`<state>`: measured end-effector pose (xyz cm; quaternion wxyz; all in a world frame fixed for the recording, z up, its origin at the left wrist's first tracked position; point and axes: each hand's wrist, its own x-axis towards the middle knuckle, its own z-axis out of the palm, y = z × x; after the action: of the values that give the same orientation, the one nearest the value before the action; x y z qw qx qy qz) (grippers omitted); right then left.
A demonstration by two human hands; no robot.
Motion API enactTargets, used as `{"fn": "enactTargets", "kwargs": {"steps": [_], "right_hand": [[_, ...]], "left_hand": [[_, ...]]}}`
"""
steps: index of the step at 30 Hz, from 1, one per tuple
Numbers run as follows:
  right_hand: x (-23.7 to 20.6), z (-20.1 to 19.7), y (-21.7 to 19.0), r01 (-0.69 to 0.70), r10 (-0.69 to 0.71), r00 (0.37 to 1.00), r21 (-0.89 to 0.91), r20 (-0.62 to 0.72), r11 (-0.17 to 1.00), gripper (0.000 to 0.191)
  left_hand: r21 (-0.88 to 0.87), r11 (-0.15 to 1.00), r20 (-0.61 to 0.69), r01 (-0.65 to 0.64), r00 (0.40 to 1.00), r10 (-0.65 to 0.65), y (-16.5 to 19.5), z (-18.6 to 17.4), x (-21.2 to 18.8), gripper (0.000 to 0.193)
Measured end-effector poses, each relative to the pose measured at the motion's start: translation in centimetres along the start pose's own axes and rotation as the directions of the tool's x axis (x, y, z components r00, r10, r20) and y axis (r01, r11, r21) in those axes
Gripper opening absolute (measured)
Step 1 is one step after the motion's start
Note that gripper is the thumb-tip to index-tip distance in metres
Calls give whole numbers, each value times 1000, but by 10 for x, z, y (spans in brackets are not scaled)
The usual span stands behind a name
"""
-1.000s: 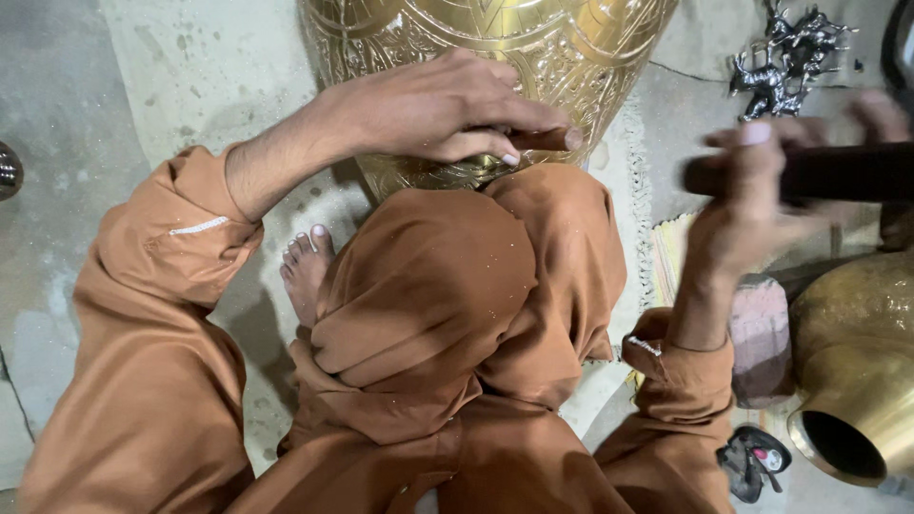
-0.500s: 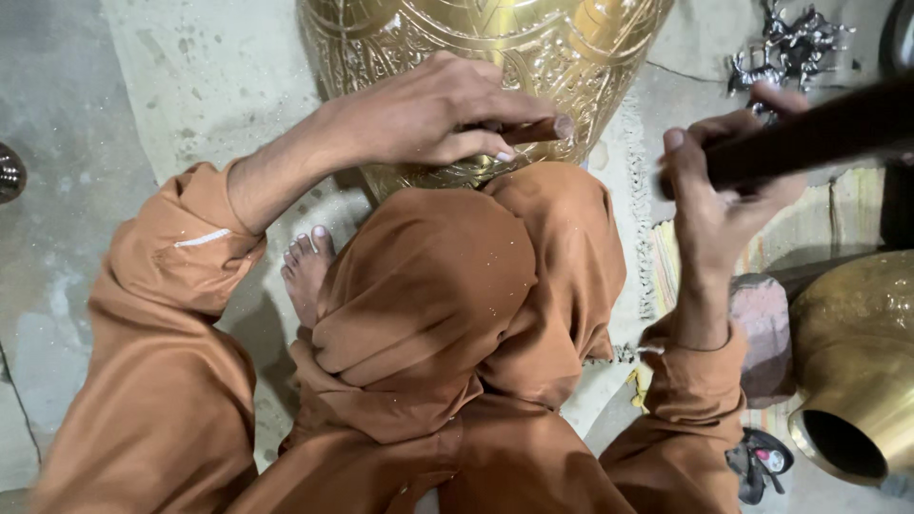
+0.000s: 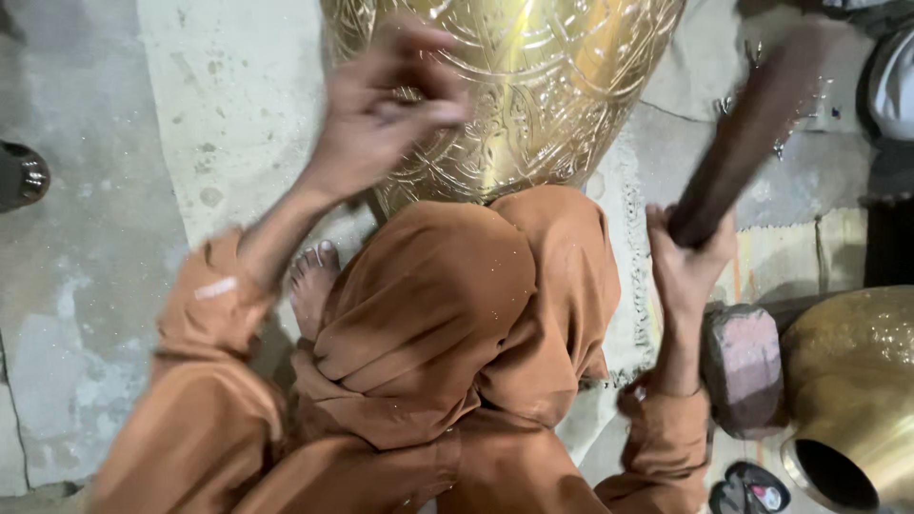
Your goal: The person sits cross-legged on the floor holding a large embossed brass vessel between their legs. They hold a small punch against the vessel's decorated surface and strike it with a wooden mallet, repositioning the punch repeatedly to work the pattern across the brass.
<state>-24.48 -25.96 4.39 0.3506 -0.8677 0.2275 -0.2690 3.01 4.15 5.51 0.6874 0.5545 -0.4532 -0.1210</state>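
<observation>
Seated cross-legged on the floor, knees drawn up in rust-brown cloth. Big engraved brass vessel stands just past my knees, its lower curve touching them.

My left hand is up against the vessel's chased wall, fingers pinched together on something small. Blurred, but it looks like a thin punch or chisel; I can't say for sure. My right hand is clamped around the lower end of a dark wooden mallet, head raised and tilted away to the right, well clear of the vessel.

Step in hand, as I judge it: setting the tool on the pattern, mallet cocked. Next move calls for a steady left hand on the line and a measured blow squarely onto the tool's head.

A reddish brick lies just beside my right forearm; a second brass pot lies on its side near it.
</observation>
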Motion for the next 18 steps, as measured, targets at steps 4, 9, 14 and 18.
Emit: {"fn": "enactTargets", "kwargs": {"steps": [4,9,14,18], "right_hand": [[-38,10,35,-406,419,908,186,-35,895,49],[-73,21,61,-434,459,887,251,-48,865,45],[-78,27,71,-394,431,901,332,-42,857,41],[-73,29,75,-325,362,930,323,-61,889,40]], "left_hand": [[-358,924,-375,138,885,-277,18,-9,-64,50],[-725,660,-229,196,835,-500,25,2,-141,48],[-485,785,-350,384,738,-577,2,-1,-166,34],[-205,839,-366,504,756,-543,-12,-17,-147,37]]}}
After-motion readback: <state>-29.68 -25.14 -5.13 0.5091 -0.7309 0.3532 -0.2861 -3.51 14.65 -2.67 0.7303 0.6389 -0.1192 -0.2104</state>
